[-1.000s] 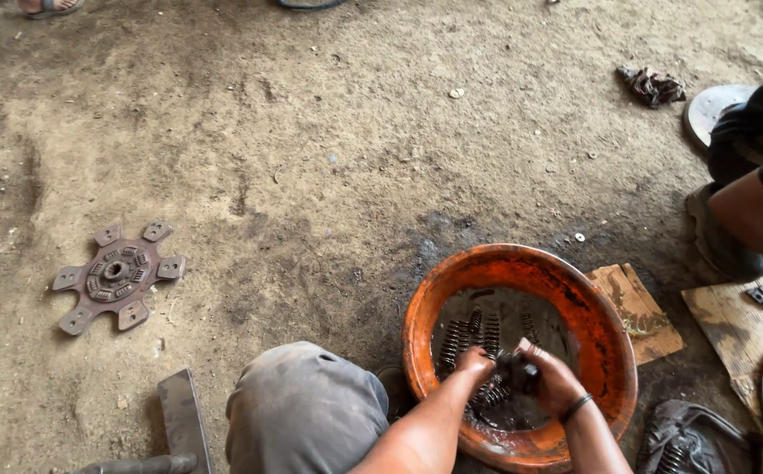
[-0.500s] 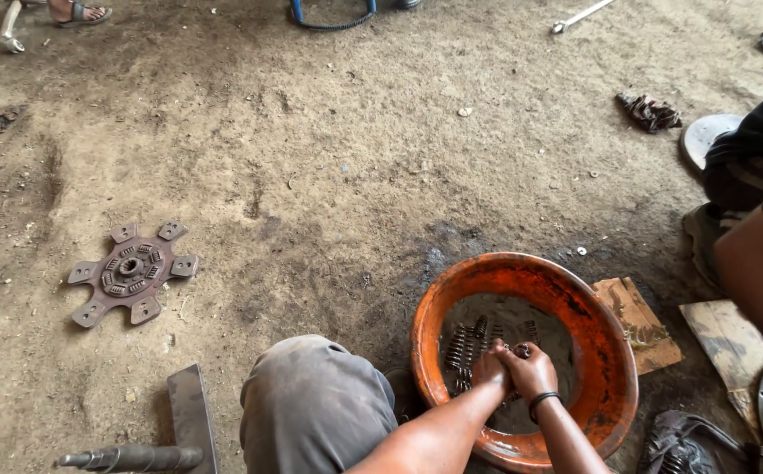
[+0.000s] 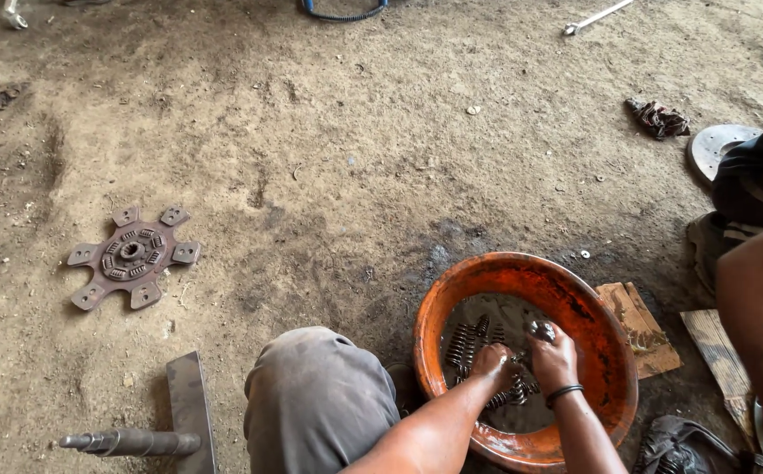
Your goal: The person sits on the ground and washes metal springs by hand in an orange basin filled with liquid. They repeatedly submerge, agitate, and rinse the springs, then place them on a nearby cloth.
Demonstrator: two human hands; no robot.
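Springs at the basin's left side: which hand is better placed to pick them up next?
Left, probably. The left hand sits beside the springs in the basin, with nothing between. The right hand is farther right and seems to hold a small metal part.

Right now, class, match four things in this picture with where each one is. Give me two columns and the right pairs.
Things:
1. springs
2. clutch disc
3. wrench
4. rag

Places:
A. top edge of the picture, on the dirt
B. on the ground, far left
C. in the orange basin, by both hands
D. upper right, by a round metal plate

Pairs: 1-C, 2-B, 3-A, 4-D
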